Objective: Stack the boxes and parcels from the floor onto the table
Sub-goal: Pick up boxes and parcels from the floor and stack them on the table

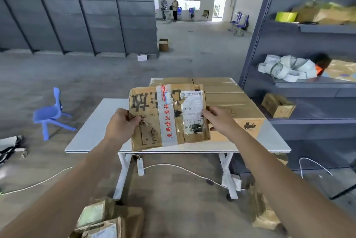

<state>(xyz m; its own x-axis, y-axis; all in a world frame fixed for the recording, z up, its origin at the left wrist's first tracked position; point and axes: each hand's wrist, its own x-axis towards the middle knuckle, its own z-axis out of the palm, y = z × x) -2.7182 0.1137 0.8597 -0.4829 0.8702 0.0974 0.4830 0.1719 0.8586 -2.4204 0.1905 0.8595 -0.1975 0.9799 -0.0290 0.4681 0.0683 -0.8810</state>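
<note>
Arms stretch forward, both hands level; I see my left hand (123,124) clamped on the left edge of the flat parcel (167,116), my right hand (221,120) pinching its right edge; the parcel hangs tilted above the desk's (92,133) front edge, just beside the large box (227,101) at the right side; more parcels (107,220) lie on the floor.

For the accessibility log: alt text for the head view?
Both hands, left hand and right hand, hold a flat taped cardboard parcel above a white table that already carries large boxes. More parcels remain on the floor, near grey shelving.
</note>
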